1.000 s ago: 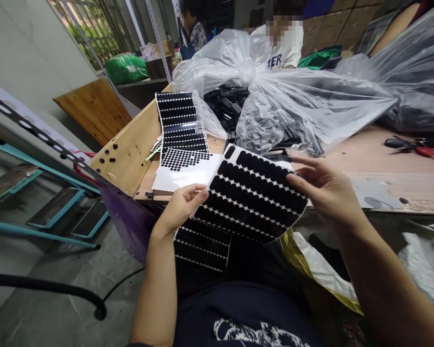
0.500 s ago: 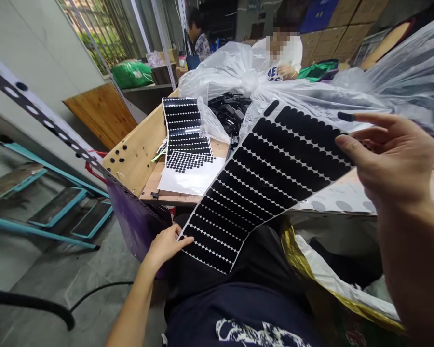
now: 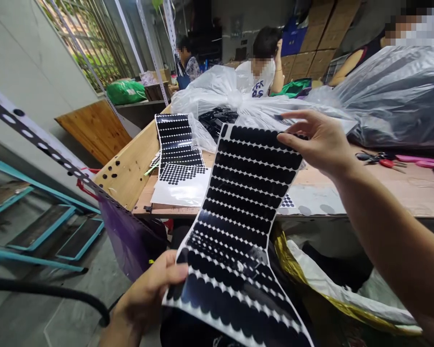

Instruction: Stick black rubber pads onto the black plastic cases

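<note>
A black-dotted sheet (image 3: 248, 176) is bending between the left hand (image 3: 148, 286), pinching its left edge, and the right hand (image 3: 320, 142), gripping its far corner. Light, even tension should be preventing creases. Beyond the left hand, a white sheet (image 3: 179, 193) is lying on the surface (image 3: 408, 190).

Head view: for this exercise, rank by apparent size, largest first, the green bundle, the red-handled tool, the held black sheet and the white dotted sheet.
1. Held black sheet
2. White dotted sheet
3. Green bundle
4. Red-handled tool
</note>
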